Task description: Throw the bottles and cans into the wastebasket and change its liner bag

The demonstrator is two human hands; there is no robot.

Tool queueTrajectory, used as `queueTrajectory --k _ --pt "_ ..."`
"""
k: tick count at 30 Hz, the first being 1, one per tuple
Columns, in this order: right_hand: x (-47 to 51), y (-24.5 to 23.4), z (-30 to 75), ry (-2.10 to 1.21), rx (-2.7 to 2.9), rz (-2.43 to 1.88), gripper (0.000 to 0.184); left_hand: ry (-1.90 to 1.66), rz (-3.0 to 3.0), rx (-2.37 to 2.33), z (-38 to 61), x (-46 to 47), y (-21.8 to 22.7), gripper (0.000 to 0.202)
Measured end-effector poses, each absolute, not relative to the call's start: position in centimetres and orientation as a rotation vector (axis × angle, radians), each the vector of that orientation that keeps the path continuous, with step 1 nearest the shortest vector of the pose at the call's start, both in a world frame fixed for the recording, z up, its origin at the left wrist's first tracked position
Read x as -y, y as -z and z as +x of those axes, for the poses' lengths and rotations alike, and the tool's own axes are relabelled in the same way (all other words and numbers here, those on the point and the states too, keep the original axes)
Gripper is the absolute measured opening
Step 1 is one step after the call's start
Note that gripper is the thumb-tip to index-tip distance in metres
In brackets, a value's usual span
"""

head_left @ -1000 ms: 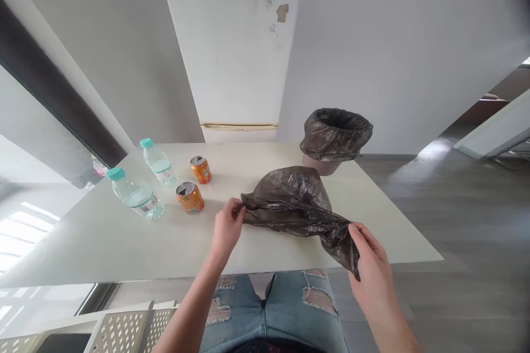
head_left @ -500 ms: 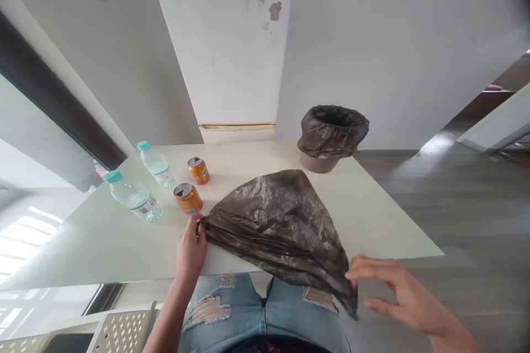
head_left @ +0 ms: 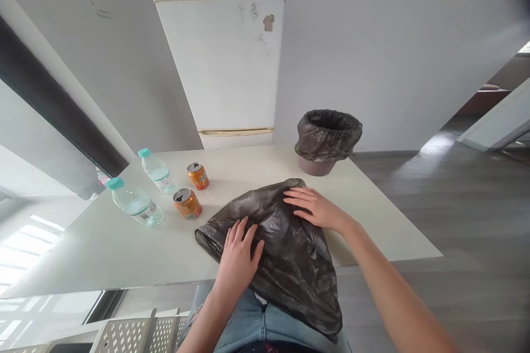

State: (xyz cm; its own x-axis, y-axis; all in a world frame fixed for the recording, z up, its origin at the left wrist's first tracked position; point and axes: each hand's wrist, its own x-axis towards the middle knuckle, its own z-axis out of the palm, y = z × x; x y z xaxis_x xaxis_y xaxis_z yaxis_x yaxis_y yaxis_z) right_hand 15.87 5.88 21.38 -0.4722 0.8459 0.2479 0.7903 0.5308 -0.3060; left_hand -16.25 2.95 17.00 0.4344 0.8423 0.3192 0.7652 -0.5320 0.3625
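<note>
A dark, crinkled plastic garbage bag (head_left: 285, 253) lies on the white table, its lower part hanging over the front edge. My left hand (head_left: 239, 256) rests on the bag's left side with fingers spread. Near the bag's far end, my right hand (head_left: 308, 206) lies flat on the plastic, fingers stretched out. Neither hand grips anything. Just left of the bag stands an orange drink can (head_left: 188, 205), and a second orange can (head_left: 198, 176) is behind it. The bag's left opening edge shows beside my left hand.
Two water bottles with teal caps, a nearer bottle (head_left: 138, 207) and a farther bottle (head_left: 158, 174), stand at the left of the white table (head_left: 83, 253). At the back right sits a small bin (head_left: 317, 167) lined with a dark bag. A refrigerator (head_left: 227, 66) stands behind.
My left hand has let go of the bag's left corner and moved right onto it. My right hand has moved from the bag's lower right corner up to its far end.
</note>
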Motion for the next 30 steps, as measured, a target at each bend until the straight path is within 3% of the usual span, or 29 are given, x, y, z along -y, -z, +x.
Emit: queueTrajectory --k 7,11,16,19,23,26,30 --pt "-3.8 -17.3 18.6 -0.094 2.184 -1.713 0.044 -0.501 2.582 -1.485 -20.9 -5.0 -12.9 0.051" --pt "0.9 -17.3 19.9 -0.044 2.137 -1.697 0.039 -0.553 2.625 -1.49 -22.7 -5.1 -13.9 0.046" --pt "3.3 -19.2 15.0 0.221 1.996 -1.466 0.022 -0.729 2.62 -1.433 -19.2 -3.9 -16.6 0.057" --pt "1.8 -19.6 9.7 0.133 2.248 -1.339 0.034 -0.647 2.634 -1.408 -15.8 -4.9 -16.5 0.056" --pt "-3.3 -17.8 6.6 -0.144 2.446 -1.543 0.056 -0.352 2.657 -1.447 -12.5 -9.6 -14.6 0.063" --pt "-7.2 -16.3 7.5 -0.341 2.352 -1.816 0.064 -0.277 2.72 -1.403 -11.7 -14.4 -14.0 0.067" --pt "-9.3 -15.6 8.9 -0.318 2.125 -2.024 0.067 -0.278 2.768 -1.334 -11.4 -18.9 -14.7 0.063"
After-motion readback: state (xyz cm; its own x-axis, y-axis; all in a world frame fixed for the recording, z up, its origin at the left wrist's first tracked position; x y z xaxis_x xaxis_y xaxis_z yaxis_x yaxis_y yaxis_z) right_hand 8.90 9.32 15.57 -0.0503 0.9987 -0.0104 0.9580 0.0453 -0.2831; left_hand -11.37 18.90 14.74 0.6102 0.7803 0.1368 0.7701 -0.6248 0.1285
